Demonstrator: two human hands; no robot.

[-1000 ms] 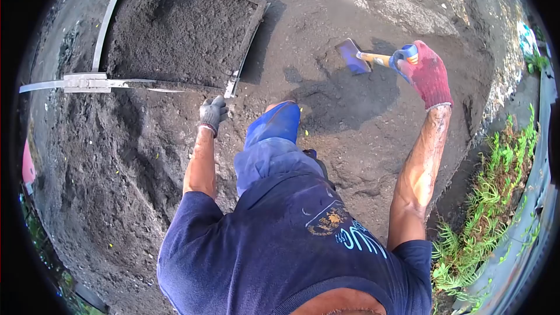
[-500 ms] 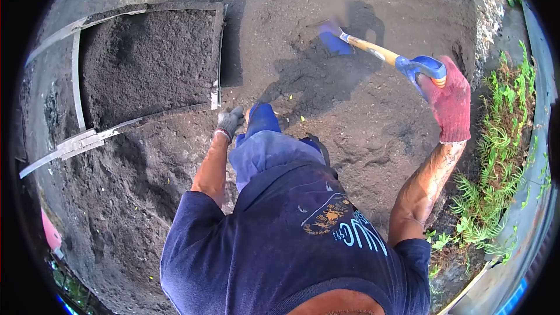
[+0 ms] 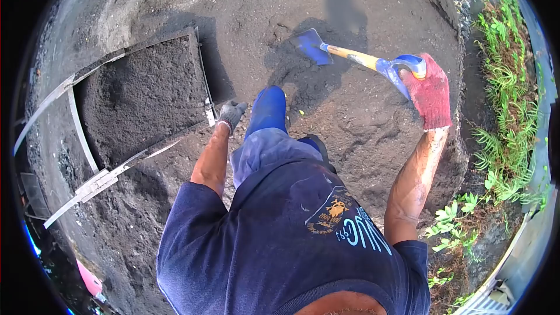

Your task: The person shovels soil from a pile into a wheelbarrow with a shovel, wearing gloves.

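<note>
My right hand (image 3: 430,90), in a red glove, is wrapped round the blue handle of a shovel (image 3: 359,58). The shovel's blue blade rests on dark loose soil to the left of its wooden shaft. My left hand (image 3: 231,114), in a grey glove, is beside the near right corner of a frame (image 3: 205,90) filled with dark soil (image 3: 146,96). Its fingers look curled, but what they hold, if anything, is too small to make out. A blue boot (image 3: 268,108) stands just right of my left hand.
Green plants (image 3: 504,93) grow along the right edge, next to a pale sheet barrier (image 3: 545,157). Long frame bars (image 3: 64,210) stick out at the left. A pink object (image 3: 89,278) lies at the lower left. Uneven soil (image 3: 373,111) surrounds my feet.
The view has shifted. The shovel blade has moved left and now shows more clearly, with my right hand still on the handle. More of the blue boot shows beside my left hand.
</note>
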